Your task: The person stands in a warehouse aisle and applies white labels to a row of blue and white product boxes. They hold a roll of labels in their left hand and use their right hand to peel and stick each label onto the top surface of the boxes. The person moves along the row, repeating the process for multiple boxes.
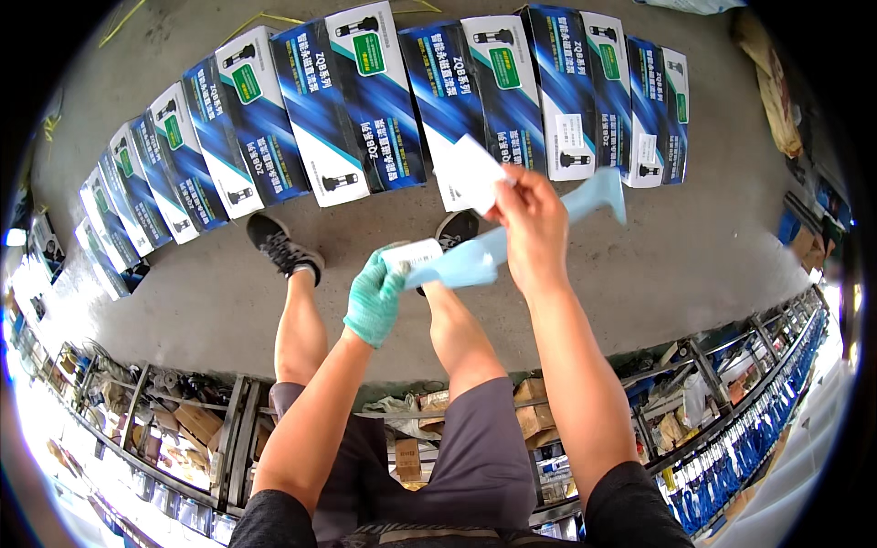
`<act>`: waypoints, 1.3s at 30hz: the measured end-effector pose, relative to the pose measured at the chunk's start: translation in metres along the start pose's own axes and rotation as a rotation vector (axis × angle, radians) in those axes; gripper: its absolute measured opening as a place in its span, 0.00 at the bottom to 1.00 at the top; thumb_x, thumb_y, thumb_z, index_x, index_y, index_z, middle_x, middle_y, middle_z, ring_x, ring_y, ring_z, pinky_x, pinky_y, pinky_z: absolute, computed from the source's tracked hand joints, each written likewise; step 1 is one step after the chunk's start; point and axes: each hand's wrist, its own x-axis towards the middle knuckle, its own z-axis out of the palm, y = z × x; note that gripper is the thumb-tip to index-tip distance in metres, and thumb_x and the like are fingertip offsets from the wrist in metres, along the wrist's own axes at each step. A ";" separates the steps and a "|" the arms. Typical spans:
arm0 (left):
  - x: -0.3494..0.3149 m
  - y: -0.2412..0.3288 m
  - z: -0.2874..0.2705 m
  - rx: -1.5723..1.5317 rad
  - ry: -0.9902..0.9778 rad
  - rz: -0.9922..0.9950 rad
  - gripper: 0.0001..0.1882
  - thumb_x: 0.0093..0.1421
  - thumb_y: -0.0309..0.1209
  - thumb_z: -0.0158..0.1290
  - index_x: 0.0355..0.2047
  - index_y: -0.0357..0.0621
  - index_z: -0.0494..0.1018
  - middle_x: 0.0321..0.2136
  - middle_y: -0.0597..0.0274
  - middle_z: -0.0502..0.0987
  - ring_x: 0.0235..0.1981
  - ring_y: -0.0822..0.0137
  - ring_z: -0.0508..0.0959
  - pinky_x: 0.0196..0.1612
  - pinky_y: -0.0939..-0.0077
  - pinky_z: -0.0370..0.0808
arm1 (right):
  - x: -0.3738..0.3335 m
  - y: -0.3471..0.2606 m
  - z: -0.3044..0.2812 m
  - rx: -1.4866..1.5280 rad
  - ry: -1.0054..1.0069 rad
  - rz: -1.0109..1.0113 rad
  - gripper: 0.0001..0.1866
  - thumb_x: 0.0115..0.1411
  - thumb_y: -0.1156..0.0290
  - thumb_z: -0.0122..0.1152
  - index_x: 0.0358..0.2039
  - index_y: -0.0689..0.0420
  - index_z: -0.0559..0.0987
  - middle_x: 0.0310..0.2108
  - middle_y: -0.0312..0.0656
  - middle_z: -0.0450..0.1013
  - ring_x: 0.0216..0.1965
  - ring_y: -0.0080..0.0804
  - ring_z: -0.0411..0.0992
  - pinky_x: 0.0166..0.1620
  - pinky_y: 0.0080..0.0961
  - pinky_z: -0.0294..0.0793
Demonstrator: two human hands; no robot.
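Note:
My left hand (375, 297), in a green knit glove, is closed on a strip of labels: a white label (413, 257) shows at its fingers, and pale blue backing (470, 260) trails to the right. My bare right hand (533, 224) pinches a white label (470, 178) between thumb and fingers, held up over a blue and white carton (438, 78). The backing passes behind my right wrist and comes out beyond it, its end hanging loose and blurred. Two cartons to the right bear a white sticker (569, 132) and another white sticker (647, 148).
Several blue and white cartons (352, 100) stand in a curved row on the grey floor (694, 265). My shoes (283, 245) are close to the row. Along the near side are metal shelves (233, 438) with parts and blue hanging items (731, 457). A brown wrapped bundle (767, 87) lies far right.

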 end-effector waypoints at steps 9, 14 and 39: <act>-0.014 -0.017 -0.078 0.704 -0.458 0.181 0.19 0.65 0.28 0.60 0.56 0.39 0.78 0.60 0.46 0.74 0.45 0.54 0.82 0.50 0.67 0.80 | 0.101 0.137 0.033 0.244 0.453 0.147 0.13 0.68 0.77 0.66 0.51 0.56 0.77 0.43 0.37 0.77 0.39 0.27 0.76 0.40 0.26 0.78; -0.005 -0.032 -0.118 0.637 -0.432 0.154 0.19 0.65 0.28 0.60 0.56 0.41 0.78 0.61 0.45 0.73 0.50 0.48 0.83 0.52 0.64 0.82 | 0.117 0.171 0.037 0.092 0.590 0.158 0.14 0.67 0.78 0.66 0.51 0.58 0.77 0.41 0.39 0.76 0.36 0.27 0.76 0.35 0.24 0.81; 0.025 -0.028 -0.128 0.346 -0.393 0.212 0.18 0.71 0.32 0.56 0.56 0.35 0.78 0.61 0.47 0.73 0.55 0.54 0.79 0.59 0.66 0.76 | 0.199 0.103 0.023 -0.332 -0.061 0.370 0.30 0.76 0.47 0.48 0.48 0.67 0.79 0.44 0.54 0.83 0.44 0.45 0.85 0.48 0.35 0.85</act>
